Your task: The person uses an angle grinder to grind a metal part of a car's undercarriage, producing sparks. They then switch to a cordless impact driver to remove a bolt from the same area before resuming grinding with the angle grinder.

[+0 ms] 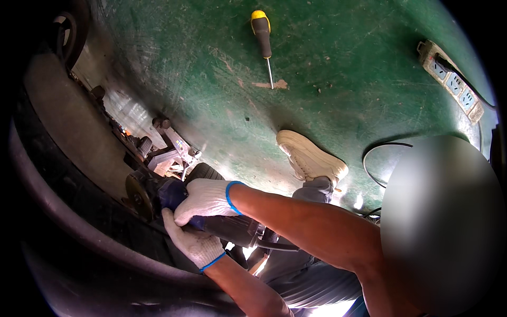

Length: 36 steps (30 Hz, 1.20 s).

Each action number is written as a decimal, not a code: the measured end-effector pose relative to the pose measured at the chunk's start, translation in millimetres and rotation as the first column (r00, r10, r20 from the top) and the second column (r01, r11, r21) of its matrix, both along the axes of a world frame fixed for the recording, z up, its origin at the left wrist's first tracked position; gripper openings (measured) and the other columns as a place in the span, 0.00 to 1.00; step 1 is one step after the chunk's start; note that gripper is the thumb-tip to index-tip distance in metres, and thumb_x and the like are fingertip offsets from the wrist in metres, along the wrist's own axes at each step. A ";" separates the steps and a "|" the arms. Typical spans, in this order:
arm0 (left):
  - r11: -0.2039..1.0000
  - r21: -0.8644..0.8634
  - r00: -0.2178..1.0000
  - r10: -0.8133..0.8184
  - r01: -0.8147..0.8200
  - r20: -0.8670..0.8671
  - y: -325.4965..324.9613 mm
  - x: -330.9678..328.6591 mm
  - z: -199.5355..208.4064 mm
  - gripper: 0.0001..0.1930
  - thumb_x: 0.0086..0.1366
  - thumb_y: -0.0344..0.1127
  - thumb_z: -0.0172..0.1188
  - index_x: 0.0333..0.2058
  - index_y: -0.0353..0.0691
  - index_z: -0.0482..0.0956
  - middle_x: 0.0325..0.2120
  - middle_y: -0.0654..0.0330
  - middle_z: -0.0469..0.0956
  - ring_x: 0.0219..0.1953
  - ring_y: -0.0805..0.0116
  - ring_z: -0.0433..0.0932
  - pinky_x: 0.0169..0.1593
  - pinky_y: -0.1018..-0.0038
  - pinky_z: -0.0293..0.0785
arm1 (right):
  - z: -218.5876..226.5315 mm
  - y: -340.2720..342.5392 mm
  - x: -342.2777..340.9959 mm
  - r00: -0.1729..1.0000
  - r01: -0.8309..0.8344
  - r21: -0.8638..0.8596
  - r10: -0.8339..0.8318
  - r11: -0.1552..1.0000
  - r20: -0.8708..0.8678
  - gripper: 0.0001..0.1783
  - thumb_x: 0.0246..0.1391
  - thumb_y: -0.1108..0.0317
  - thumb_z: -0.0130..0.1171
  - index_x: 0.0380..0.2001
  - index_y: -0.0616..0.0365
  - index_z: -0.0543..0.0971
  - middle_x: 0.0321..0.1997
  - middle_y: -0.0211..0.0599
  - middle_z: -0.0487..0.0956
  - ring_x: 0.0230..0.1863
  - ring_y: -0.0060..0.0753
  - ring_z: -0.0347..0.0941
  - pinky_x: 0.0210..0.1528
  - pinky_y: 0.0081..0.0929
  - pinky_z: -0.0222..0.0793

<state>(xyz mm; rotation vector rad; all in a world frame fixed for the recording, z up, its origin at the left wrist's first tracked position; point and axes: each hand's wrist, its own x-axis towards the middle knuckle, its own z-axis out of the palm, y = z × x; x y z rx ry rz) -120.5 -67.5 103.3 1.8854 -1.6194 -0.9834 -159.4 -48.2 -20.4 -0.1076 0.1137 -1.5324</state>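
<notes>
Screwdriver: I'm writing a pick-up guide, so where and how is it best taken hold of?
Probably by the handle, from above, closing across its left and right sides: the screwdriver lies on the floor, its handle thick, its shaft thin.

A: What is seen on the scuffed green floor (211,95)?

B: A screwdriver (262,37) is seen near the top, its handle coloured yellow and black, its metal tip pointed toward a brownish worn patch (281,84).

A: And at the right?

B: A grimy beige power strip (461,86) is laid there at a slant. Pale blue sockets are set along it, and a black plug (441,62) is fitted near its upper end.

A: Anything left of centre?

B: A pale metal stand (178,145), marked with a small sticker, is seen there.
</notes>
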 end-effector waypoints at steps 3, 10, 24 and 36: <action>0.999 -0.034 1.000 -0.010 0.011 0.009 -4.9 4.6 -0.4 0.26 0.73 0.54 0.60 0.56 0.38 0.78 0.50 0.54 0.82 0.52 0.57 0.82 0.57 0.58 0.80 | -1.1 2.4 -3.2 1.000 -0.014 -0.009 0.014 1.000 0.010 0.27 0.39 0.56 0.71 0.34 0.74 0.86 0.29 0.47 0.84 0.32 0.38 0.80 0.38 0.35 0.74; 1.000 -0.011 1.000 -0.009 0.009 0.010 -4.1 1.6 -1.1 0.26 0.73 0.55 0.59 0.57 0.38 0.78 0.51 0.55 0.82 0.52 0.56 0.83 0.56 0.58 0.80 | -0.7 -2.6 -1.8 0.999 -0.019 -0.001 0.019 1.000 -0.045 0.27 0.39 0.56 0.71 0.34 0.73 0.86 0.30 0.48 0.84 0.32 0.38 0.80 0.38 0.35 0.73; 0.999 -0.036 1.000 -0.007 0.007 0.011 -6.6 2.8 -1.2 0.27 0.72 0.55 0.60 0.57 0.38 0.77 0.52 0.55 0.82 0.53 0.56 0.82 0.58 0.58 0.80 | -0.3 -2.4 -5.3 0.999 0.007 0.007 -0.007 1.000 -0.049 0.28 0.38 0.55 0.71 0.33 0.75 0.86 0.29 0.48 0.83 0.32 0.39 0.80 0.37 0.35 0.74; 0.999 -0.052 1.000 -0.002 0.003 0.014 -9.1 1.1 -2.8 0.27 0.73 0.54 0.60 0.57 0.37 0.77 0.52 0.54 0.81 0.53 0.57 0.82 0.57 0.58 0.80 | -0.1 -0.8 -7.9 0.998 0.020 0.030 -0.018 0.999 -0.065 0.28 0.37 0.55 0.70 0.33 0.75 0.86 0.30 0.49 0.84 0.33 0.39 0.80 0.37 0.35 0.74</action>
